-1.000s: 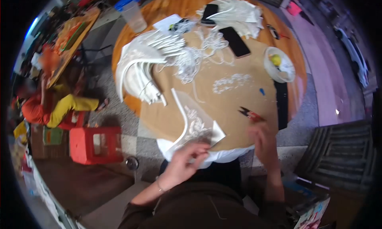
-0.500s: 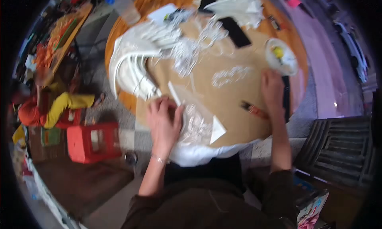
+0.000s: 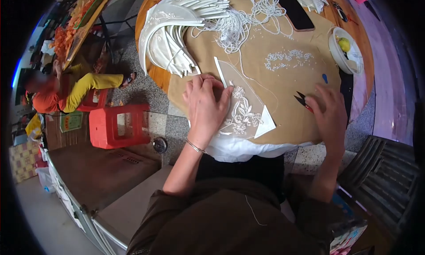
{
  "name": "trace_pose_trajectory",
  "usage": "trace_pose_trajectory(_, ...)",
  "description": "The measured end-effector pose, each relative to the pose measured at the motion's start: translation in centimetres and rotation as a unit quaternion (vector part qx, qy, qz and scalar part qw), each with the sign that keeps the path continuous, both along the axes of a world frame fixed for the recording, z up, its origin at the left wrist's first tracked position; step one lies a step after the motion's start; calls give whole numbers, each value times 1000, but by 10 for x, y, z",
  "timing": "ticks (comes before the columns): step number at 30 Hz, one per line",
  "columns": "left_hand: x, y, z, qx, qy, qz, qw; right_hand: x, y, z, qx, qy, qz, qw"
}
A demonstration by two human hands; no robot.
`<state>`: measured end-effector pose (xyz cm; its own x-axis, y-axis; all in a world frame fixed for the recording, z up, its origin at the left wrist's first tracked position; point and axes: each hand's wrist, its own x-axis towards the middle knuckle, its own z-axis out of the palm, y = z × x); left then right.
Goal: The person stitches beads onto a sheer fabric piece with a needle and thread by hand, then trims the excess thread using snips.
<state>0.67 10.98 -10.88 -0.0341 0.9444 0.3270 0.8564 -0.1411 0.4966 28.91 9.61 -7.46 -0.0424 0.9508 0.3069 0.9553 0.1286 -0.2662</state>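
Note:
A sheer fabric piece with white floral embroidery and white-edged corners lies on brown paper in front of me. My left hand, with a bracelet at the wrist, grips its left edge between curled fingers and thumb. A loose thread runs across the piece. To the right, my right hand hovers with fingers apart over a pair of thread snips. The dark blades and a bit of red handle show; the rest is hidden under the hand. A small blue object lies just above it.
Scattered small beads, bundled white strings, a phone and a stack of white fabric pieces lie farther back. A white bowl stands at right. A red stool and a seated person are at left.
My right hand has come down from beside the bowl to the snips, its fingers spreading. My left hand stays at the fabric's edge. The whole view has shifted, and the blur is gone.

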Motion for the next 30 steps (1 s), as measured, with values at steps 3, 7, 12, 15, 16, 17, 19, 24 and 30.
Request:
trace_pose_trajectory(3, 1, -3, -3, 21, 16, -9, 1000, 9, -16, -11, -51, 70, -6, 996)
trace_pose_trajectory(7, 1, -2, 0, -2, 1, -8, 1000, 11, -23, -24, 10, 51, 41, 998)
trace_pose_trajectory(12, 5, -1, -8, 19, 2, -16, 1000, 12, -24, -32, 55, 45, 70, 995)
trace_pose_trajectory(15, 10, -9, 1, -86, -231, 6, 969, 10, -23, -37, 96, 10, 47, 994)
trace_pose_trajectory(16, 10, -11, 4, -105, -339, -13, 935, 11, -23, -41, 99, 13, 38, 994)
trace_pose_trajectory(17, 10, -14, 6, -126, -442, -31, 887, 14, -24, -44, 100, 15, 30, 994)
trace_pose_trajectory(19, 8, -19, 11, -143, -571, -70, 805, 14, -25, -43, 95, 75, 5, 993)
trace_pose_trajectory(24, 30, -36, 32, -63, -592, -80, 799, -39, -43, -5, 49, 498, -5, 866)
trace_pose_trajectory(30, 34, -44, 53, -126, -549, -99, 820, -82, -48, 29, -105, 402, 167, 894)
